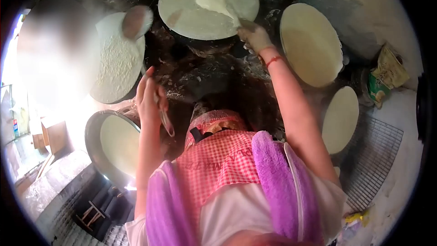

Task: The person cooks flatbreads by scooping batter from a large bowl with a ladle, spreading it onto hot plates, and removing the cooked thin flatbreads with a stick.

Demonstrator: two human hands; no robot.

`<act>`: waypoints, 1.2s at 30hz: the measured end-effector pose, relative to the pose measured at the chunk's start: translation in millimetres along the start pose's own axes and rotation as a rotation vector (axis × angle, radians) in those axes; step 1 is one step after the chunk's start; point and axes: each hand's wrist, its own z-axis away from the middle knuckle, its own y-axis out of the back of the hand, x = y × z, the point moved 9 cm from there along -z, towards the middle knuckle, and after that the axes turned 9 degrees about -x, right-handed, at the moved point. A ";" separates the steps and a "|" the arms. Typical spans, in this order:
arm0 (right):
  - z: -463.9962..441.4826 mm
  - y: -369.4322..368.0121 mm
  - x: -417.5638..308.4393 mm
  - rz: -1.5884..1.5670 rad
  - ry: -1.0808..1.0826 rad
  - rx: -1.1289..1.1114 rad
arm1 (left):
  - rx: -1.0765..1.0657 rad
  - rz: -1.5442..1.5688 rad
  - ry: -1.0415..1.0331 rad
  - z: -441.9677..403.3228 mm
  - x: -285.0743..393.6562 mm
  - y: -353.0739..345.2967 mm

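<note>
At the top centre, my right hand is closed on the handle of a flat scraper. The scraper lies against a round griddle covered with a thin pale layer, next to a thicker white patch of batter. My left hand is held in the air left of centre, fingers mostly pointing up. A thin, rounded, shiny object sticks out below its palm; its kind is unclear. Nearest to this hand are the left griddle, with lumpy pale batter, and a metal basin of creamy liquid.
A round brownish-and-white object overlaps the left griddle. On the right are another coated griddle, a pale round sheet, a wire rack and a green-and-gold packet. Steam blurs the upper left.
</note>
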 end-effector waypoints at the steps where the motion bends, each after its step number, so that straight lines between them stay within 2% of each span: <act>1: -20.1 -5.8 1.2 0.133 0.149 -0.034 | -0.022 0.014 0.071 -13.6 -2.9 -12.2; 2: -34.3 -14.4 3.4 0.264 0.298 -0.066 | -0.044 0.030 0.144 -25.8 -5.4 -24.6; 3: -20.5 -26.4 -2.3 0.204 0.176 -0.155 | -0.036 0.022 0.147 -36.8 -3.2 -29.4; 6: 9.5 -19.5 38.4 0.029 0.068 -0.301 | -0.119 0.184 0.180 -56.2 -2.4 -54.2; 8: 55.5 8.8 43.7 -0.033 0.148 -0.206 | -0.160 0.394 0.243 -53.5 -10.3 -66.3; 9: 78.2 23.4 48.2 -0.064 0.213 -0.143 | -0.152 0.396 0.245 -47.6 -15.3 -70.8; 10: 82.9 42.3 54.8 -0.096 0.342 -0.047 | -0.142 0.456 0.235 -42.7 -20.8 -81.7; 12: 72.3 25.7 78.4 -0.474 0.235 -0.082 | -0.136 0.554 0.235 -30.7 -27.8 -103.4; 14: 66.0 -26.3 80.5 -0.454 -0.002 -0.117 | -0.134 0.601 0.248 -33.3 -39.6 -124.4; 16: 47.6 -78.6 71.1 -0.543 0.041 -0.273 | -0.140 0.574 0.258 -38.1 -38.8 -141.9; 18: 46.9 -78.4 59.5 -0.491 0.049 -0.322 | -0.109 0.693 0.331 -43.4 -37.6 -153.5; 19: 50.9 -78.1 51.7 -0.430 0.046 -0.374 | -0.147 1.080 0.383 -48.8 -31.4 -157.6; 20: 56.5 -79.8 44.0 -0.368 0.040 -0.434 | -0.225 1.346 0.531 -55.3 -27.6 -152.7; 21: 68.3 -61.6 41.6 -0.387 -0.013 -0.331 | -0.301 1.503 0.519 -50.2 -12.2 -141.7; 22: 82.3 -45.4 22.5 -0.354 0.079 -0.331 | -0.381 1.663 0.500 -43.2 4.1 -129.3; 24: 59.3 -24.2 59.7 -0.804 -0.025 -0.238 | -0.584 1.610 0.575 -15.4 8.4 -106.3; 25: 46.9 -13.2 77.6 -1.023 -0.063 -0.169 | -0.634 1.483 0.480 -6.3 9.8 -93.4; 26: 64.8 13.6 58.5 -0.479 0.027 0.198 | -0.696 1.355 0.393 -2.6 14.7 -84.4; 27: 63.5 -2.3 41.9 -0.187 0.038 0.210 | -0.670 1.298 0.360 -4.1 16.7 -71.7; 29: 61.2 -68.9 18.7 -0.074 0.200 -0.136 | -0.630 1.296 0.371 -11.9 32.6 -58.9; 30: 41.4 -92.6 38.3 0.099 0.372 -0.188 | -0.599 1.290 0.386 -16.8 39.7 -49.8; 32: 34.3 -102.9 64.8 0.111 0.238 -0.226 | -0.564 1.189 0.448 -24.8 46.5 -34.1; 34: 79.5 -61.9 46.7 -0.075 0.270 0.011 | -0.478 0.766 0.379 -27.4 51.3 -1.2; 35: 85.0 -44.8 86.6 -0.352 0.038 0.091 | -0.524 0.737 0.366 -11.6 68.3 -2.3; 36: 81.9 -35.9 107.2 -0.101 0.112 0.130 | -0.673 0.865 0.395 -2.3 83.3 1.5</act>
